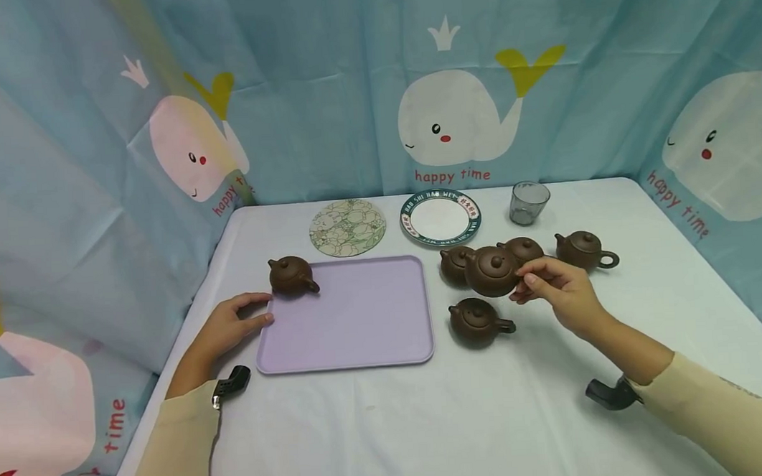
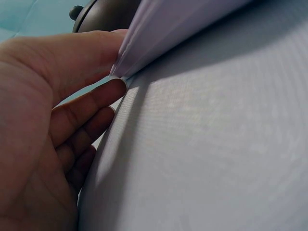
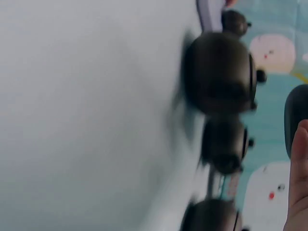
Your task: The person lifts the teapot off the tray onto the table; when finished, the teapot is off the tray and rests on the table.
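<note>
My right hand [image 1: 565, 293] pinches a dark brown clay teapot [image 1: 491, 272] by its handle and holds it raised, its spout to the left. In the right wrist view only the fingers of that hand [image 3: 299, 183] and part of the dark pot [image 3: 294, 115] show at the edge. Fingers and thumb of my left hand [image 1: 227, 329] touch the left rim of a lilac tray [image 1: 353, 326]. The left wrist view has the fingertips right at the tray's edge [image 2: 132, 53]. A brown teapot [image 1: 290, 276] sits in the tray's back left corner.
Beside the tray, teapots stand at the front [image 1: 476, 321], behind the held one [image 1: 455, 264], further back [image 1: 525, 248] and on the right [image 1: 585, 249]. At the back are a patterned round mat [image 1: 348, 228], a green-rimmed plate [image 1: 440, 218] and a glass [image 1: 529, 203].
</note>
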Available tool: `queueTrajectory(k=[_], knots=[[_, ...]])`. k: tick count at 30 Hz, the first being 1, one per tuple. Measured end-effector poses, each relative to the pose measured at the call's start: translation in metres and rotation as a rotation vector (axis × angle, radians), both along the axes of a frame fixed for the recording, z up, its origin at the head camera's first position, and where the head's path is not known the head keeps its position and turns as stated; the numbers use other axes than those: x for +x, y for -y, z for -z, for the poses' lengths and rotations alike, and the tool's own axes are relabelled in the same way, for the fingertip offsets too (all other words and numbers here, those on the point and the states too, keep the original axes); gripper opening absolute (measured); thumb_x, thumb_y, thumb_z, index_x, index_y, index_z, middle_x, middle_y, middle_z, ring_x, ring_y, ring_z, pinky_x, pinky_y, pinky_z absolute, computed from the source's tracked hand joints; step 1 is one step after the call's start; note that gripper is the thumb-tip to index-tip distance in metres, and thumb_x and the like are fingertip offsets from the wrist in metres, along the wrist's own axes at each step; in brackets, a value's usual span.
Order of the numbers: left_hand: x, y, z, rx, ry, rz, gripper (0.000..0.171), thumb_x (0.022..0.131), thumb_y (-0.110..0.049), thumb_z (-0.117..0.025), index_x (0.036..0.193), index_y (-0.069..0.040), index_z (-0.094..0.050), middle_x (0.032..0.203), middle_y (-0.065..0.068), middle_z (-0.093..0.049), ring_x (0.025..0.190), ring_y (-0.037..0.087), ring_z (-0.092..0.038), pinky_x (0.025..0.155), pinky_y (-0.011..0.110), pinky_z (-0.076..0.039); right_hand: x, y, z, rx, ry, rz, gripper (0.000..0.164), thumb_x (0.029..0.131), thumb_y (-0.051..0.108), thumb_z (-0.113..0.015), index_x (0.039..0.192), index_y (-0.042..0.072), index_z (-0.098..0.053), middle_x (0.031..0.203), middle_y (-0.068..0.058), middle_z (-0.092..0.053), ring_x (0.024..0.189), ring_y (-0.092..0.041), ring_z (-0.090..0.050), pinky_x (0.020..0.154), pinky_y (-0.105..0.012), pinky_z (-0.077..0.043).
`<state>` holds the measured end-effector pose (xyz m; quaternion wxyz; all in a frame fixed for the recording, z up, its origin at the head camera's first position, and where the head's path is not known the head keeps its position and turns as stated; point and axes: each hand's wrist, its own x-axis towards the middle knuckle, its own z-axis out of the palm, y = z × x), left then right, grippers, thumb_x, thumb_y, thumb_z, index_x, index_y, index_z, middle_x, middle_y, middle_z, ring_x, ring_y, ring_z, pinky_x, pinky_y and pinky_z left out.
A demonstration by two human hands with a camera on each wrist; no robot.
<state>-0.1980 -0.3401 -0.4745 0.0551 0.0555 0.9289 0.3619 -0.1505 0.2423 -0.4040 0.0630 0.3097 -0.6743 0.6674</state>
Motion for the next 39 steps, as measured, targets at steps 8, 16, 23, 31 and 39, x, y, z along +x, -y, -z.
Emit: queueTrajectory(k=[8,16,23,31,39], knots=[[0.001,0.001,0.002,-0.003,0.02,-0.009,0.061,0.083,-0.042,-0.076,0.132,-0.008,-0.06,0.143,0.019,-0.047,0.138,0.042,-0.03,0.109,0.062,-0.022,0.011,-0.046,0.016,0.057,0.055,-0.005,0.012,0.093,-0.02,-0.044,0.1,-0.019,-0.053,0.081,-0.023,-0.062,0.074,-0.025,-0.071,0.064,-0.035,-0.058],[0.001,0.0,-0.001,-0.004,0.02,-0.011,0.061,0.084,-0.042,-0.075,0.132,-0.008,-0.059,0.143,0.02,-0.047,0.138,0.043,-0.03,0.109,0.063,-0.022,0.019,-0.073,0.034,0.112,0.151,-0.003,0.011,0.094,-0.018,-0.044,0.099,-0.019,-0.054,0.079,-0.02,-0.063,0.073,-0.024,-0.071,0.063,-0.035,-0.058],[0.0,0.0,0.0,-0.001,0.012,-0.008,0.06,0.084,-0.041,-0.075,0.132,-0.008,-0.059,0.143,0.019,-0.048,0.138,0.042,-0.03,0.109,0.062,-0.022,0.023,-0.084,0.044,0.196,0.245,0.018,0.011,0.095,-0.013,-0.047,0.102,-0.019,-0.054,0.078,-0.021,-0.064,0.072,-0.028,-0.071,0.062,-0.04,-0.058],[0.0,-0.001,-0.001,-0.008,0.016,-0.003,0.062,0.084,-0.043,-0.075,0.132,-0.008,-0.059,0.143,0.019,-0.047,0.138,0.042,-0.03,0.109,0.063,-0.022,0.026,-0.093,0.053,0.147,0.278,-0.013,0.011,0.096,-0.013,-0.045,0.102,-0.019,-0.051,0.079,-0.02,-0.064,0.072,-0.029,-0.071,0.058,-0.04,-0.058],[0.0,0.0,0.0,-0.012,0.026,-0.009,0.063,0.083,-0.046,-0.075,0.132,-0.009,-0.059,0.143,0.019,-0.047,0.139,0.042,-0.029,0.109,0.063,-0.022,0.028,-0.097,0.056,0.176,0.356,-0.026,0.011,0.098,-0.008,-0.046,0.103,-0.017,-0.05,0.081,-0.02,-0.063,0.073,-0.029,-0.071,0.056,-0.042,-0.057]])
